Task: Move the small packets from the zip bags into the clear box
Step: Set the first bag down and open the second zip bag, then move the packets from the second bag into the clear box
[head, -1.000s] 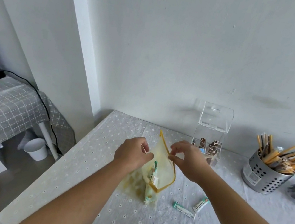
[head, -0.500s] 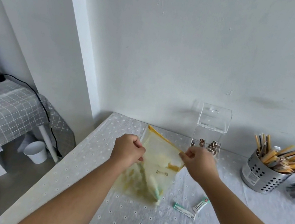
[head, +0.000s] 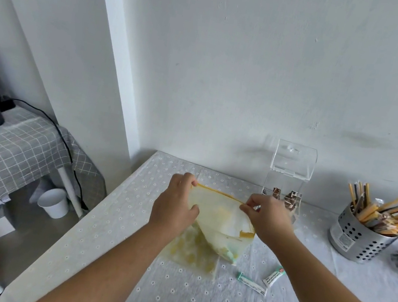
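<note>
Both hands hold one zip bag (head: 218, 218) above the table (head: 104, 227): the left hand (head: 174, 206) pinches its yellow zip edge at the 9 o'clock end, the right hand (head: 267, 218) at the 3 o'clock end. That edge runs 9-to-3, uppermost; the bag hangs toward 6. Two small packets (head: 260, 281) lie at 5 o'clock, long axes crossing. The clear box (head: 287, 177) stands at 1 o'clock.

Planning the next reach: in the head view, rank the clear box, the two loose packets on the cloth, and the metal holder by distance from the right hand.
1. clear box: just behind the right hand, against the wall.
2. loose packets: on the cloth below the hand, toward the person.
3. metal holder: far right, full of sticks.
</note>
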`<act>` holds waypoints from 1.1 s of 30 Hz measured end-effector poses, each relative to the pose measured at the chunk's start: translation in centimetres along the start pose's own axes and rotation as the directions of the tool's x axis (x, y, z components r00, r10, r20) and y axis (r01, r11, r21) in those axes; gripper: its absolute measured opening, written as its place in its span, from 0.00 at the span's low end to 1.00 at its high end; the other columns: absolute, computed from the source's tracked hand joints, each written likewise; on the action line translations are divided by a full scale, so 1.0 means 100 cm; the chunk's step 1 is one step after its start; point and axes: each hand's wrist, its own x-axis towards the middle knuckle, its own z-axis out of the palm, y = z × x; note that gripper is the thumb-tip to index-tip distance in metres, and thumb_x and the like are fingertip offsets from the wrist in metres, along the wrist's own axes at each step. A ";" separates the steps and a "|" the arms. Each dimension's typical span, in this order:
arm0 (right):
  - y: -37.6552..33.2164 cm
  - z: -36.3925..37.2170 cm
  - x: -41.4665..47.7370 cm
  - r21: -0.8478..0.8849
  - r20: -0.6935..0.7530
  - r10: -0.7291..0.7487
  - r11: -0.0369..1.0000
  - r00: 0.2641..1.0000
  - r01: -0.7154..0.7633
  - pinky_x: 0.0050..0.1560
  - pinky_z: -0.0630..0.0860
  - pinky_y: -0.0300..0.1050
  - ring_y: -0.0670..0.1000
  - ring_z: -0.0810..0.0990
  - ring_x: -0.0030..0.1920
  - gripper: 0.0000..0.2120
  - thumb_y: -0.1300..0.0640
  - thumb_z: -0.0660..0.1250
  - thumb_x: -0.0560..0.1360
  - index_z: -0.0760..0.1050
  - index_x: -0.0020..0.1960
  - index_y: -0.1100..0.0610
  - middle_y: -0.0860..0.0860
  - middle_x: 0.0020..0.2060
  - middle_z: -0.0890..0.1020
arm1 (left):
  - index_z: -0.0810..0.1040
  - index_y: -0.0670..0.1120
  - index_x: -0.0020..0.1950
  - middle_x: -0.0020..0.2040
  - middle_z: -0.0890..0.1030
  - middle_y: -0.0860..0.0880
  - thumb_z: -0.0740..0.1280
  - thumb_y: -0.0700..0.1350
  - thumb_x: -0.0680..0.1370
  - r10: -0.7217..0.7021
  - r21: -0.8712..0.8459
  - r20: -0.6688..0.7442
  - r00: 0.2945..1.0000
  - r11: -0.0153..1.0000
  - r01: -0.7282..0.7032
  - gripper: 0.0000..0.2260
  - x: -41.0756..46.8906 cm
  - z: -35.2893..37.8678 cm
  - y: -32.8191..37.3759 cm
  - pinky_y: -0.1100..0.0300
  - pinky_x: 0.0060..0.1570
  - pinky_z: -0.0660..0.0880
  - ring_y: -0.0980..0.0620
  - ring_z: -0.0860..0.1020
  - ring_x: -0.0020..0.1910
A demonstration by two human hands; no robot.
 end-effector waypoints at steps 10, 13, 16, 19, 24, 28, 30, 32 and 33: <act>-0.001 -0.009 0.012 -0.071 -0.064 -0.173 0.983 0.983 0.168 0.41 0.74 0.43 0.52 0.79 0.43 0.07 0.50 0.69 0.73 0.80 0.41 0.53 0.48 0.40 0.82 | 0.79 0.56 0.49 0.69 0.67 0.60 0.64 0.48 0.76 0.105 0.035 0.130 0.986 0.993 -0.110 0.06 0.003 -0.002 -0.006 0.60 0.50 0.71 0.58 0.74 0.58; 0.003 -0.009 0.017 -0.106 -0.081 -0.310 0.948 0.947 0.301 0.39 0.72 0.42 0.52 0.80 0.40 0.06 0.52 0.70 0.72 0.81 0.41 0.54 0.47 0.39 0.82 | 0.80 0.57 0.51 0.64 0.71 0.61 0.63 0.54 0.77 0.038 0.095 0.136 0.990 0.994 -0.051 0.08 0.007 -0.002 -0.003 0.62 0.47 0.70 0.57 0.78 0.47; 0.010 -0.006 0.021 -0.293 -0.134 -0.598 0.786 0.790 0.545 0.31 0.70 0.37 0.52 0.81 0.33 0.05 0.54 0.71 0.69 0.81 0.36 0.53 0.47 0.35 0.83 | 0.81 0.53 0.49 0.60 0.75 0.60 0.61 0.55 0.78 0.004 0.169 0.108 0.994 0.985 -0.023 0.11 0.007 0.004 0.001 0.62 0.44 0.69 0.54 0.79 0.48; 0.018 0.000 0.024 -0.334 -0.111 -0.694 0.700 0.711 0.631 0.27 0.76 0.41 0.52 0.81 0.33 0.04 0.55 0.72 0.68 0.81 0.35 0.53 0.46 0.34 0.82 | 0.79 0.54 0.54 0.59 0.77 0.59 0.61 0.48 0.78 -0.016 0.228 0.022 1.000 0.973 0.011 0.09 0.004 0.010 0.001 0.62 0.43 0.69 0.52 0.80 0.47; 0.030 0.007 0.027 -0.335 -0.125 -0.665 0.726 0.736 0.600 0.30 0.77 0.42 0.53 0.80 0.33 0.04 0.56 0.74 0.68 0.81 0.36 0.54 0.48 0.35 0.82 | 0.69 0.55 0.69 0.72 0.66 0.61 0.62 0.34 0.73 0.039 0.027 0.204 0.978 0.999 -0.045 0.28 0.001 0.018 0.001 0.67 0.57 0.68 0.54 0.74 0.62; 0.029 0.007 0.025 -0.312 -0.198 -0.578 0.803 0.792 0.508 0.38 0.79 0.46 0.56 0.82 0.37 0.09 0.57 0.78 0.64 0.82 0.42 0.55 0.50 0.37 0.83 | 0.60 0.56 0.74 0.75 0.58 0.64 0.63 0.33 0.71 0.124 0.013 0.328 0.937 0.991 -0.136 0.35 0.000 0.016 0.004 0.65 0.58 0.70 0.56 0.70 0.67; 0.021 0.007 0.017 -0.277 -0.220 -0.583 0.806 0.782 0.523 0.39 0.80 0.47 0.55 0.82 0.39 0.12 0.57 0.78 0.65 0.81 0.47 0.57 0.51 0.39 0.83 | 0.58 0.57 0.75 0.75 0.57 0.64 0.64 0.34 0.71 0.109 0.032 0.349 0.931 0.991 -0.128 0.36 0.001 0.015 0.005 0.63 0.58 0.72 0.55 0.71 0.66; 0.009 0.007 0.005 -0.237 -0.186 -0.668 0.742 0.720 0.627 0.35 0.80 0.44 0.53 0.82 0.36 0.08 0.61 0.75 0.68 0.81 0.46 0.58 0.52 0.38 0.83 | 0.57 0.58 0.75 0.75 0.57 0.64 0.65 0.35 0.70 0.112 0.017 0.378 0.919 0.992 -0.128 0.37 0.001 0.016 0.008 0.63 0.56 0.72 0.54 0.72 0.65; 0.004 0.009 0.003 -0.207 -0.113 -0.686 0.724 0.719 0.658 0.35 0.79 0.43 0.53 0.82 0.35 0.05 0.62 0.73 0.69 0.81 0.46 0.58 0.52 0.38 0.83 | 0.57 0.58 0.75 0.75 0.57 0.64 0.66 0.36 0.70 0.113 0.012 0.393 0.912 0.992 -0.128 0.38 0.002 0.016 0.009 0.63 0.54 0.72 0.53 0.73 0.63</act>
